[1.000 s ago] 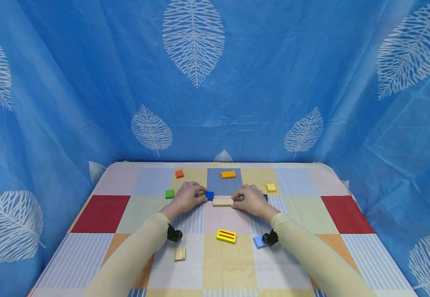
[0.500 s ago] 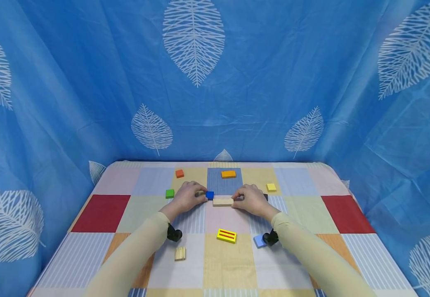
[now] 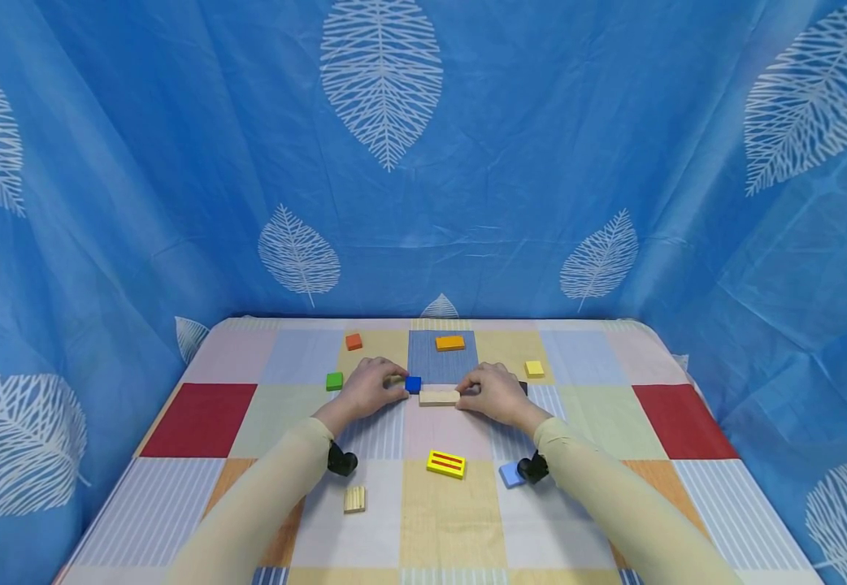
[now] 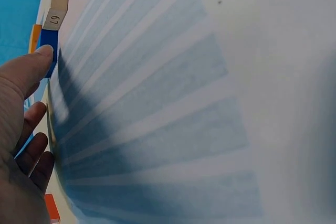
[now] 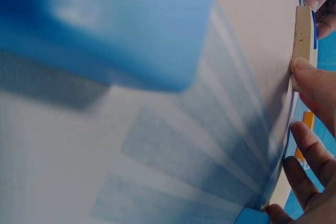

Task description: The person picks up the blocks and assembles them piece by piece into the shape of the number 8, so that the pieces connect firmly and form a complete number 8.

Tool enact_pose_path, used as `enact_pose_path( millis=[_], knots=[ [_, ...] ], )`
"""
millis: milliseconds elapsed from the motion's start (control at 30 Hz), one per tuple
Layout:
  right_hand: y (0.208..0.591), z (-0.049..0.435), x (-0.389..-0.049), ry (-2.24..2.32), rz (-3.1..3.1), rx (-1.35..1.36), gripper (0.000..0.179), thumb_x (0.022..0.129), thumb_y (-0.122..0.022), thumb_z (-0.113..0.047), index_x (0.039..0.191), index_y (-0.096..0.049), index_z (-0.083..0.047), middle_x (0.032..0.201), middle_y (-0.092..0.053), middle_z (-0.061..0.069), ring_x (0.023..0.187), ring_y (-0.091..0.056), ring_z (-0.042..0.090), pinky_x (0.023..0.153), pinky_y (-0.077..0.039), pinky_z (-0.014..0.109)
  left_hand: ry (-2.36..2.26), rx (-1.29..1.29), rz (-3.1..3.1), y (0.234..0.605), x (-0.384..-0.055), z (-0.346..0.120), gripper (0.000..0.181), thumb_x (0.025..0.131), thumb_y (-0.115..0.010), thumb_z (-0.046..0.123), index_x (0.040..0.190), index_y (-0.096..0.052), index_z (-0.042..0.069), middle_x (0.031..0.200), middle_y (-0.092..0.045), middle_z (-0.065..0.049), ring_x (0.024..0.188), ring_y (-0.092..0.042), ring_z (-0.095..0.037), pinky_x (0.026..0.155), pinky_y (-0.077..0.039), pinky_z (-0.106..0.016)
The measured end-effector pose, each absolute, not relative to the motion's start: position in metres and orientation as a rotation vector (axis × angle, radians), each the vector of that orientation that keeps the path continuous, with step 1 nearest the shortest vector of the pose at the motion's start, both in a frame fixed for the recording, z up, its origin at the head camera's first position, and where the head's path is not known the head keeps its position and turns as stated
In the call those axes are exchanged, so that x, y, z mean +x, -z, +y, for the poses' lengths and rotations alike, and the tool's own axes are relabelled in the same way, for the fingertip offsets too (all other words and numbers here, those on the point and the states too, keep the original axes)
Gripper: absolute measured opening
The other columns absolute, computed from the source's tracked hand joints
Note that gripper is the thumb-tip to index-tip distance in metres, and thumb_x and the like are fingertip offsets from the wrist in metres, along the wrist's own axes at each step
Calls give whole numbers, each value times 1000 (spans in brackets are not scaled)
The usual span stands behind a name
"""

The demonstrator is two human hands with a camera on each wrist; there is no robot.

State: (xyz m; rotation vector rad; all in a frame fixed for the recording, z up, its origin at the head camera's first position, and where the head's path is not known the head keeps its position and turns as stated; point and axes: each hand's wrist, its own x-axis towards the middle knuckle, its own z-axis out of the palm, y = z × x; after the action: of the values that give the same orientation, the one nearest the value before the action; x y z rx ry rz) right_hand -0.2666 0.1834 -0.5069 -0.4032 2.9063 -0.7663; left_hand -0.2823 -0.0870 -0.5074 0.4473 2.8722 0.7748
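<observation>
On a patchwork tablecloth (image 3: 453,528) enclosed by blue leaf-print curtains (image 3: 497,203), a blue block (image 3: 414,385) is being pinched by the left hand (image 3: 371,388), and a wooden bar (image 3: 438,399) beside it by the right hand (image 3: 497,396).

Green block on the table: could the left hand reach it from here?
Probably yes: the green block lies just beside the left hand, nothing visible between them, though that hand looks busy with the blue block.
</observation>
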Motion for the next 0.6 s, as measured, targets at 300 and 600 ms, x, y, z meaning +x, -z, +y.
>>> enact_pose_path(
  millis=[300, 600],
  knots=[
    [506, 182, -267, 766, 2897, -383, 20, 84, -85, -37, 99, -78, -27, 101, -62, -9, 103, -51, 20, 92, -40, 45, -821, 468, 2864, 501, -282, -93, 41, 94, -76, 36, 130, -70, 19, 134, -61, -5, 126, -48, -29, 104, -43, -47],
    [507, 183, -268, 737, 2913, -409, 20, 84, -85, -39, 99, -78, -28, 103, -62, -9, 103, -52, 21, 93, -39, 47, -959, 558, 2874, 481, -286, -135, 42, 96, -75, 28, 134, -68, 14, 136, -60, -8, 136, -42, -37, 109, -35, -58]
  ],
)
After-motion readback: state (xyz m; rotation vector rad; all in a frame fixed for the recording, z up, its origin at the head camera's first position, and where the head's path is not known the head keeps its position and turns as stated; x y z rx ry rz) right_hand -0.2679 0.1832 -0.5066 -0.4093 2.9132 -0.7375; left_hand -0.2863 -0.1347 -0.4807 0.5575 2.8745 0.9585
